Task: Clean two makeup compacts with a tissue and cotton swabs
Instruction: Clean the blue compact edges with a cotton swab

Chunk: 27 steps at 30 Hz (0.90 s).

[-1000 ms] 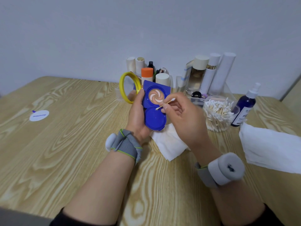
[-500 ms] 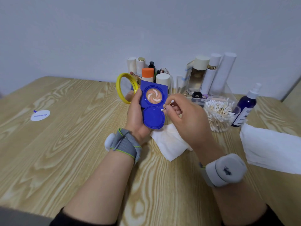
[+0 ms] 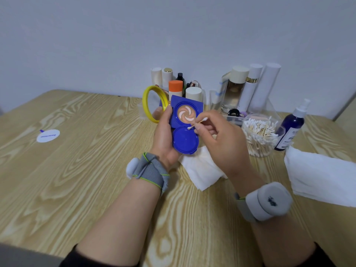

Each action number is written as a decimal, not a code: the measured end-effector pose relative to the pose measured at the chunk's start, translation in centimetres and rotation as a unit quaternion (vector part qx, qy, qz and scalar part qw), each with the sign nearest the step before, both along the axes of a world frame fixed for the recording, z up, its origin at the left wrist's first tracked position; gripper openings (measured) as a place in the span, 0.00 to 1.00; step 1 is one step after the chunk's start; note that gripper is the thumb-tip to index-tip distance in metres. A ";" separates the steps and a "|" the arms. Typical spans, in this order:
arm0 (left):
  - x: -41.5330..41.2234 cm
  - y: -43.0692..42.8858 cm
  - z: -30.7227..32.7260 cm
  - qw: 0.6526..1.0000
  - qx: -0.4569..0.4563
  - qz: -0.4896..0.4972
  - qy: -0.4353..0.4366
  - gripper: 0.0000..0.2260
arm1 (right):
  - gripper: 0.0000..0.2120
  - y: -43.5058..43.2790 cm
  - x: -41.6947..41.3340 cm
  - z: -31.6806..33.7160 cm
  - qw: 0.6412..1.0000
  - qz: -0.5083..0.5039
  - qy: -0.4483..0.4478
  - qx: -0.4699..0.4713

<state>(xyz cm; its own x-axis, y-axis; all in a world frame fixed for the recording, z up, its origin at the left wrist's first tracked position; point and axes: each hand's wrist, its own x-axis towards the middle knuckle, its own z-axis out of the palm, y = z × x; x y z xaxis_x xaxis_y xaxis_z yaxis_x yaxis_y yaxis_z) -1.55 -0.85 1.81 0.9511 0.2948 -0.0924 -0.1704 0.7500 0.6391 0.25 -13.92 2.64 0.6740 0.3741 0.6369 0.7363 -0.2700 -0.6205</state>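
Observation:
My left hand [image 3: 163, 135] grips an open blue compact [image 3: 185, 140] above the wooden table, thumb along its left edge. The upper half shows a round pan of swirled beige and white powder [image 3: 185, 115]; the lower half is a plain blue round lid. My right hand [image 3: 221, 139] pinches a cotton swab [image 3: 197, 123], whose near tip touches the rim where the two halves meet. A yellow-rimmed round compact [image 3: 154, 103] stands just behind my left fingers. A folded white tissue [image 3: 202, 170] lies on the table under my hands.
A clear jar of cotton swabs [image 3: 259, 135] stands to the right, a dark blue spray bottle [image 3: 290, 128] beside it. Several cosmetic bottles and tubes [image 3: 240, 89] line the wall. A larger white tissue [image 3: 319, 176] lies at right, a round white sticker [image 3: 48, 135] at left.
The swab tip has moved from the powder pan's right side down to the hinge area between the halves. The compact has shifted slightly in my left hand.

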 end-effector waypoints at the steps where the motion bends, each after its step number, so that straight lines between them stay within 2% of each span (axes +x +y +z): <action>1: 0.0 -0.1 0.0 1.000 0.002 -0.001 -0.002 0.17 | 0.03 0.0 -0.1 0.0 1.000 -0.003 -0.003 -0.001; 4: -0.1 -0.2 0.0 1.000 0.004 -0.009 -0.002 0.18 | 0.03 0.2 -0.2 -0.1 1.000 -0.002 -0.005 -0.001; 15: -0.3 -0.3 0.2 1.000 0.000 -0.010 0.011 0.19 | 0.04 0.9 -0.9 -0.4 0.993 0.079 0.088 0.027; 23: -0.3 -0.2 0.5 0.999 -0.033 0.002 -0.010 0.30 | 0.05 1.0 -1.3 -0.3 0.986 0.119 0.118 0.011; 27: 0.0 0.5 0.2 0.999 -0.054 -0.001 -0.010 0.25 | 0.05 1.0 -1.2 -0.3 0.984 0.125 0.129 0.000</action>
